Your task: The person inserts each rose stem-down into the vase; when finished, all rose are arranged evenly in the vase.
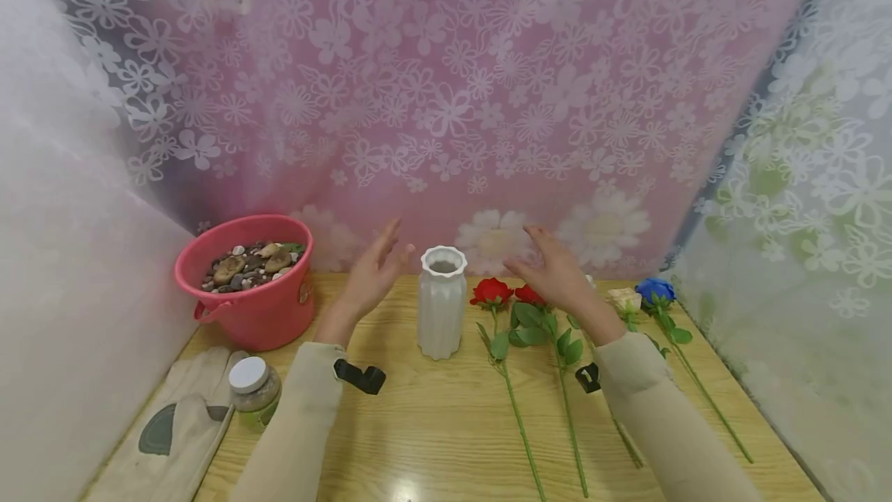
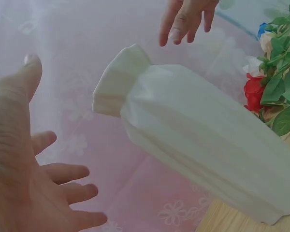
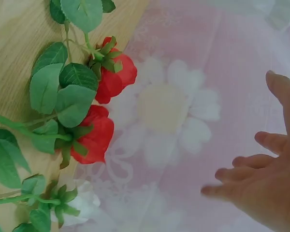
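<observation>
A white fluted vase (image 1: 442, 316) with a scalloped rim stands upright on the table between both hands. To its left my left hand (image 1: 376, 273) is raised with fingers spread, apart from the vase, as the left wrist view also shows. My right hand (image 1: 555, 273) hovers above the roses on the right, fingers extended and holding nothing. Below it lie a red rose (image 1: 492, 293) and a second red rose (image 1: 530, 296). A white rose (image 3: 79, 202) lies partly hidden behind the right arm. Further right are a cream rose (image 1: 625, 300) and a blue rose (image 1: 656, 290).
A pink bucket (image 1: 268, 320) filled with stones stands at the back left. In front of it are a lidded glass jar (image 1: 255, 393) and light work gloves (image 1: 188, 428). Patterned curtains (image 1: 446, 99) enclose the wooden table (image 1: 432, 432) at the back and sides.
</observation>
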Motion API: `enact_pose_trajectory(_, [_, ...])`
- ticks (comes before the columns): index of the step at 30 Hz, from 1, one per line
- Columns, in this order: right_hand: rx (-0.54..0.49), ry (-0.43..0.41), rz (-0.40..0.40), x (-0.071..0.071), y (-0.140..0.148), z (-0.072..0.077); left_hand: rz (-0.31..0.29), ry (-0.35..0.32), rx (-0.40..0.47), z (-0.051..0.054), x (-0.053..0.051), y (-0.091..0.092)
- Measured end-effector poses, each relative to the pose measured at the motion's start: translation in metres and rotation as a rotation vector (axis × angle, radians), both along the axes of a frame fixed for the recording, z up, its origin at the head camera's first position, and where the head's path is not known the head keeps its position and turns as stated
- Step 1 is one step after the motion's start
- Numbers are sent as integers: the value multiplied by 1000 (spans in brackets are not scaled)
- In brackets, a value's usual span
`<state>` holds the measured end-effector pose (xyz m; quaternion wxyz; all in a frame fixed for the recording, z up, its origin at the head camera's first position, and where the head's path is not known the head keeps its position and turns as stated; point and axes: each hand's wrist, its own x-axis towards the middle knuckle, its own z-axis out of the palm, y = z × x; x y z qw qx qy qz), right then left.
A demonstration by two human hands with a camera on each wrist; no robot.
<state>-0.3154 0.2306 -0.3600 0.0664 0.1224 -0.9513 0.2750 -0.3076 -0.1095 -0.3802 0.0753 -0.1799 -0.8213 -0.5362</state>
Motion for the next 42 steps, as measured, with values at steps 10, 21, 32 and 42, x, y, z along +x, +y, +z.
enact_pose_trajectory(10, [-318,-12,-40,10,37,-6,-207,-82,31,-10,4,9])
enact_pose_trajectory(21, [-370,36,-125,30,80,-12,-267,-113,69,-21,0,18])
enact_pose_trajectory(32, [-447,43,-173,40,134,-35,-221,-134,69,-26,-4,19])
enact_pose_trajectory(42, [-564,38,-203,51,181,-55,-215,-118,54,-27,-5,19])
